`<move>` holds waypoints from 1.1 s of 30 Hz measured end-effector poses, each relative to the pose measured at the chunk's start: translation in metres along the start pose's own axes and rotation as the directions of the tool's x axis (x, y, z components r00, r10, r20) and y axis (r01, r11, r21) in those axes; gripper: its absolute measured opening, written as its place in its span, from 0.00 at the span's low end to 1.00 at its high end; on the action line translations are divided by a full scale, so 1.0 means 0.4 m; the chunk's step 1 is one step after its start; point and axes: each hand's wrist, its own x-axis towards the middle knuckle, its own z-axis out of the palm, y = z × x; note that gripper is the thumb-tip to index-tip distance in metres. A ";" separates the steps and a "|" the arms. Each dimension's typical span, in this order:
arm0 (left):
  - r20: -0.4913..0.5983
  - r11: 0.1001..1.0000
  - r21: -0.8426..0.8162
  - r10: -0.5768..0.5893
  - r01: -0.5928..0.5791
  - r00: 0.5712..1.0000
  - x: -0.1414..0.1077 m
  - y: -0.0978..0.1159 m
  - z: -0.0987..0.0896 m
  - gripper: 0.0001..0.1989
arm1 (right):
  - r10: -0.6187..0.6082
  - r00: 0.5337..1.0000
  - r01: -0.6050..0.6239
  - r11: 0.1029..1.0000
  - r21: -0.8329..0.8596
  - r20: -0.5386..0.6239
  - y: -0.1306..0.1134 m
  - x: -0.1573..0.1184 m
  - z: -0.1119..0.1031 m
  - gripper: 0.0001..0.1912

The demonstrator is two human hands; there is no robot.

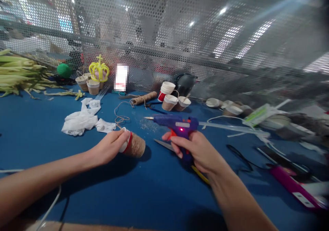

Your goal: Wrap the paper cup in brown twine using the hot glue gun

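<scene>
My left hand (pixel 109 147) pinches the white rim of a paper cup (pixel 136 145), which lies tilted with its base to the right. Twine covers much of the cup, and a red band shows near the rim. In my right hand (pixel 196 148) is a blue glue gun (pixel 174 122), its red light lit and its metal nozzle pointing left, above and to the right of the cup. A clear glue stick runs out of its back. Under the right hand lie scissors (pixel 163 144), their handles partly hidden. A loose strand of twine (pixel 121 118) curls behind the cup.
Crumpled white material (pixel 80 122) lies at left, near corn husks (pixel 17 71). Behind are a twine roll (pixel 145 98), wrapped cups (pixel 169 102) and a yellow crown shape (pixel 99 70) against perforated metal (pixel 144 49). A purple power strip (pixel 293 186) and cables occupy the right.
</scene>
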 end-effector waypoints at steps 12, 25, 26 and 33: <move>0.015 0.998 0.060 -0.032 0.031 0.999 0.014 0.003 -0.006 0.24 | -0.204 0.979 0.180 0.857 -0.483 0.003 0.007 -0.065 0.061 0.05; 0.062 0.999 0.048 -0.029 0.026 0.998 0.014 0.007 -0.004 0.25 | -0.342 0.932 0.335 0.701 -0.630 0.115 0.022 -0.059 0.079 0.05; 0.064 0.998 0.048 -0.030 0.027 0.998 0.014 0.007 -0.004 0.25 | -0.344 0.931 0.338 0.689 -0.641 0.121 0.020 -0.059 0.078 0.05; 0.051 0.999 0.000 -0.044 0.044 0.998 0.014 0.004 -0.004 0.24 | -0.334 0.939 0.306 0.701 -0.644 0.083 0.026 -0.064 0.078 0.03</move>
